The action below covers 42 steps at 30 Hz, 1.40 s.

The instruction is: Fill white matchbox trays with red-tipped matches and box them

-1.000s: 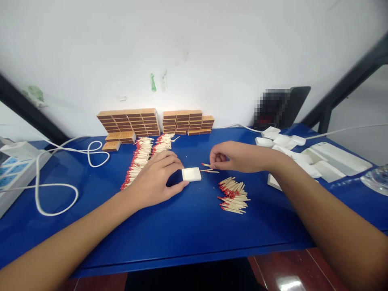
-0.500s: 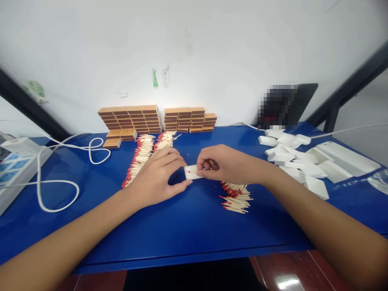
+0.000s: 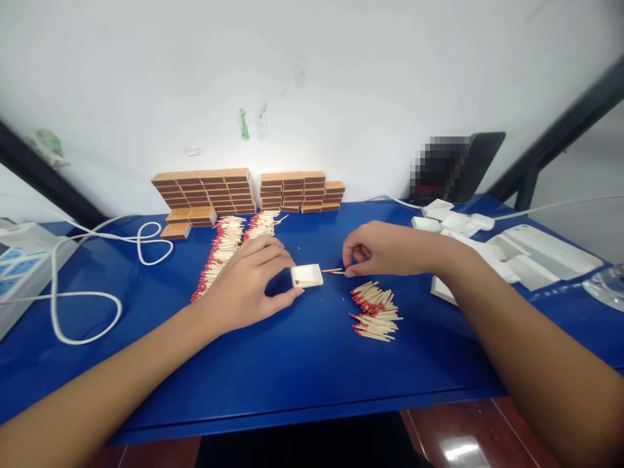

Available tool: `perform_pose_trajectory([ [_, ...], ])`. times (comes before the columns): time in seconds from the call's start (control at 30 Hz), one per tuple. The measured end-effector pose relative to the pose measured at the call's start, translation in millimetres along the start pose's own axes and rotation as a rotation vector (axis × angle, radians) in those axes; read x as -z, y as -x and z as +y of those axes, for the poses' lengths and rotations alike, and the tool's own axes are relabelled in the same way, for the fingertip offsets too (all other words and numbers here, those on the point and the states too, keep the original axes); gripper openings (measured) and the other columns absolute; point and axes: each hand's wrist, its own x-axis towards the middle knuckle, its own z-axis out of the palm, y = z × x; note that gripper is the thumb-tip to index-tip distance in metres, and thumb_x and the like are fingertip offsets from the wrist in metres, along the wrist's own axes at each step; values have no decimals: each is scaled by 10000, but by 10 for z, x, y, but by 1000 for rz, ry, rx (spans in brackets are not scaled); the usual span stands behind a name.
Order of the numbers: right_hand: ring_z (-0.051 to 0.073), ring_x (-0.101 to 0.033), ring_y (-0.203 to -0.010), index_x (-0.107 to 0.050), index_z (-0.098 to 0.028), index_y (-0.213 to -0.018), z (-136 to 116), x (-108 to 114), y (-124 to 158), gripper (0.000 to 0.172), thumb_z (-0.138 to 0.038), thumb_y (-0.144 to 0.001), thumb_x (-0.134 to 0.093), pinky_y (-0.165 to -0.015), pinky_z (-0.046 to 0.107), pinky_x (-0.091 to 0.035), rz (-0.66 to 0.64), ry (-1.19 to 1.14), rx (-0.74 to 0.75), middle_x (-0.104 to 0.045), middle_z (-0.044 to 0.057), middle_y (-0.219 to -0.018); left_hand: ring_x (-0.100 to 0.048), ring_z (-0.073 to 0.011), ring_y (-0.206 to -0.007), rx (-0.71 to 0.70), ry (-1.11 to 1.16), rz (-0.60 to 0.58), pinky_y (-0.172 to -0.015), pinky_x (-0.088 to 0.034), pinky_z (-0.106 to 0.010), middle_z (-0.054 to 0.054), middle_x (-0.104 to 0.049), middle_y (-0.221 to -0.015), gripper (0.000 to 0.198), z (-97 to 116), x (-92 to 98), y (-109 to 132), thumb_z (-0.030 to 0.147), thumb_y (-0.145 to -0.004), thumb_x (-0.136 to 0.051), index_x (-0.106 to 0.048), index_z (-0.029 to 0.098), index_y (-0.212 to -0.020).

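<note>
A small white tray (image 3: pixel 314 274) lies on the blue table with at least one red-tipped match inside. Around its left end curve the fingers of my left hand (image 3: pixel 248 279), thumb at the near corner. To the right of the tray, my right hand (image 3: pixel 373 250) pinches matchsticks (image 3: pixel 333 270) between thumb and forefinger, their ends pointing at the tray. A loose pile of matches (image 3: pixel 375 312) is just below my right hand. Two long rows of matches stretch behind my left hand, the left row (image 3: pixel 225 242) partly covered by it.
Stacked matchboxes (image 3: pixel 205 190) line the wall, with a second stack (image 3: pixel 293 190) beside them. White empty trays (image 3: pixel 529 270) and a dark device (image 3: pixel 461 169) are at right. A white cable (image 3: pixel 53 286) and a power strip (image 3: pixel 24 266) lie at left.
My right hand has drawn back to the right, out of the white tray, uncovering its inside. Matchsticks now show at its fingertips. My left hand keeps its place at the tray.
</note>
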Motion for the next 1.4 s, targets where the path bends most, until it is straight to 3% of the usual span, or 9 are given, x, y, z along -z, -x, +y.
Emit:
perform_pose_trajectory([
  [0.2, 168, -609, -656, -769, -207, -866, -110, -59, -1, 146, -320, -887, -679, -600, 313, -414, -106, -70, -9, -743, 32, -795, -648, -274, -1139, 3, 3, -7, -1073, -534, -472, -76, -764, -1095, 199, -13, 0, -8, 359, -974, -724, -723, 206, -1101],
  [0.53, 157, -571, -677, -736, -226, -927, -69, -99, -64, 172, -396, -907, -720, -620, 310, -371, 30, -72, 37, -690, 13, -815, -657, -275, -1130, -20, -16, 4, -1048, -544, -462, -78, -770, -1083, 210, 11, 20, -14, 366, -979, -718, -718, 195, -1100],
  [0.83, 154, -561, -662, -749, -214, -905, -65, -142, -87, 218, -409, -958, -668, -635, 307, -360, 4, -96, 39, -709, 17, -792, -659, -279, -1124, -8, -28, -10, -1035, -547, -468, -82, -768, -1081, 213, -8, 15, -5, 376, -982, -709, -720, 198, -1100],
  [1.03, 149, -537, -660, -762, -215, -932, -165, -134, -55, 219, -410, -965, -667, -627, 301, -352, 104, -146, 56, -689, 15, -778, -662, -286, -1105, 16, -47, 15, -1016, -548, -475, -82, -772, -1066, 211, -1, 15, -12, 369, -971, -719, -724, 193, -1088],
  [1.17, 143, -516, -646, -745, -214, -927, -172, -144, -50, 160, -343, -962, -657, -615, 299, -343, 75, -110, 49, -663, 6, -761, -662, -285, -1083, 25, -43, 8, -994, -551, -471, -85, -770, -1059, 213, -5, 15, -9, 369, -967, -721, -728, 185, -1075],
  [1.4, 167, -576, -719, -768, -227, -963, -95, -94, -40, 221, -438, -905, -734, -649, 309, -367, 19, -70, 101, -693, 31, -865, -656, -283, -1088, 48, -43, -29, -996, -538, -463, -81, -760, -1067, 226, -14, 23, -5, 393, -973, -715, -728, 199, -1090],
])
